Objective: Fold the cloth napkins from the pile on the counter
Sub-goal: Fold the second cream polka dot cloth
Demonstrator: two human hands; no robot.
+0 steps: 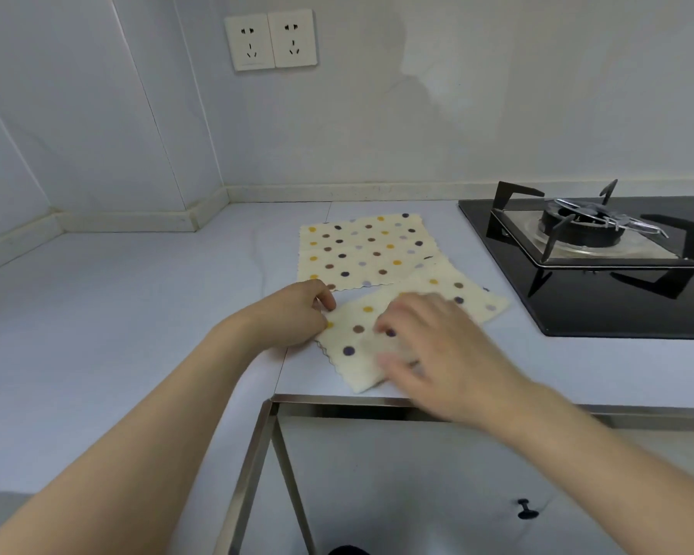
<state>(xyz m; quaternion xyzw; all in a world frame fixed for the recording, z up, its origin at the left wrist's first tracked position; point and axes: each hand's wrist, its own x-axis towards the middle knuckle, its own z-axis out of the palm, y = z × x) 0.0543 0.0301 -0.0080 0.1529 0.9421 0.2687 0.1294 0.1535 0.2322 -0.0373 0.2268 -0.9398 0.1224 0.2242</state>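
Note:
A cream napkin with coloured dots (357, 334) lies folded into a long strip near the counter's front edge, slanting up to the right. My left hand (297, 314) pinches its left end between thumb and fingers. My right hand (437, 346), blurred, rests flat on the strip's near half with fingers spread. Behind it a second dotted napkin (361, 250) lies spread flat on the counter, and the strip's far right end overlaps its corner.
A black glass gas hob (601, 254) with a burner and pan supports sits at the right. The pale counter (117, 314) wraps round to the left. Two wall sockets (271, 40) are above. Below the front edge is a cabinet door with a dark knob (525, 510).

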